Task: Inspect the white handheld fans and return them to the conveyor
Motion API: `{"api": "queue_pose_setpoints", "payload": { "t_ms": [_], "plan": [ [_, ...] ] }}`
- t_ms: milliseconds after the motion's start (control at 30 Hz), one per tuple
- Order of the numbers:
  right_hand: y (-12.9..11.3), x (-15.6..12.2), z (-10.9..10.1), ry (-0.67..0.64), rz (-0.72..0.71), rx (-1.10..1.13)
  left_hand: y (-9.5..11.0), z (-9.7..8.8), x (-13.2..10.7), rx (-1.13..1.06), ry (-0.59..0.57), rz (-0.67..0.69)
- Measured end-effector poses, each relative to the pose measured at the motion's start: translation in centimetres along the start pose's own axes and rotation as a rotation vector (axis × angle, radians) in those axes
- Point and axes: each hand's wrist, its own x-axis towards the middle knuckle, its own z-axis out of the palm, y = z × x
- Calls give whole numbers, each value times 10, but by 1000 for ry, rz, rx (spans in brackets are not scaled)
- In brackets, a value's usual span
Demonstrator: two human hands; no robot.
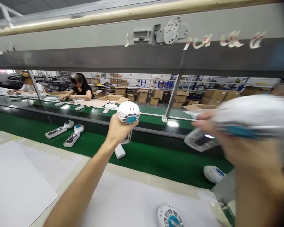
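Along the green conveyor belt [142,160], two white handheld fans [59,129] are laid at left. Further right, a white fan head with a teal hub [128,113] is held up, clasped firmly in the closed grip of the left hand [117,130]. At far right, a blurred white-and-teal object [251,116] is held close to the lens by the right hand [248,151], whose grip appears closed, with a clear handle [200,140] just beside its fingers [202,123]

We're live on a factory assembly floor: a long green conveyor belt [142,160], white plastic handheld fans [71,135] riding it, seated workers [79,90] alongside, brown cardboard cartons [215,94] stacked beyond!
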Motion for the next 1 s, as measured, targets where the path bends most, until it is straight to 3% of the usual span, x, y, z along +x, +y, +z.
{"api": "queue_pose_setpoints", "payload": {
  "t_ms": [33,67,133,167,233,333,500,667,867,1000],
  "plan": [
    [4,7,13,23,-4,-15,-9,6,1,67,-88,-79],
    [11,14,28,10,82,-18,-18,11,1,131,-159,-144],
    [32,21,56,-148,375,-46,-36,22,0,224,-249,-219],
    [44,22,69,-235,456,-84,-44,26,0,246,-268,-236],
    [70,19,89,-398,518,-198,-58,33,-1,263,-292,-267],
    [99,9,108,-539,564,-252,-71,39,-2,275,-302,-283],
    [115,-7,124,-706,657,-302,-83,41,-1,306,-283,-281],
    [120,-2,119,-778,694,-472,-108,43,-1,321,-306,-351],
    [124,15,75,-849,665,-585,-147,38,-2,524,-299,-471],
    [126,13,57,-1042,776,-582,-164,25,3,701,-286,-489]
  ]
}}
